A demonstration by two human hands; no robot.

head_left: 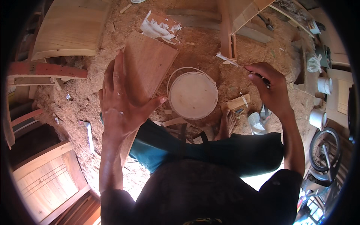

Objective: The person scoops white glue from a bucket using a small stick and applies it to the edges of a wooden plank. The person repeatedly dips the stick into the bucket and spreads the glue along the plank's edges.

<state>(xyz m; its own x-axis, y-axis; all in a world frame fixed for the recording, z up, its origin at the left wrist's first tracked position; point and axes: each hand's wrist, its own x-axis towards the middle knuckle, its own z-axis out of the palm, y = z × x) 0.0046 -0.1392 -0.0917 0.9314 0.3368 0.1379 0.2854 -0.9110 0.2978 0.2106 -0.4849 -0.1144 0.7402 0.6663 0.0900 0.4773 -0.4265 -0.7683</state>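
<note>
My left hand [122,101] grips a long reddish-brown wooden board [148,62], its fingers along the left side and its thumb reaching the right edge. The board slants up and away from my lap. White specks dot the back of this hand. Between the thumb and fingers of my right hand [270,86] is a thin stick [229,60] with white paste on its far tip; its handle end is hidden. Beyond the board's far end, a small wooden piece [152,18] carries a thick smear of white paste [159,30]. My right hand is apart from the board.
A round pale bucket [193,95] with a wire handle stands between my hands. My bare foot [226,123] rests right of it, near a clear plastic cup [256,123]. Wood shavings cover the ground. A wooden frame [228,33] stands ahead; panels [69,28] lie left.
</note>
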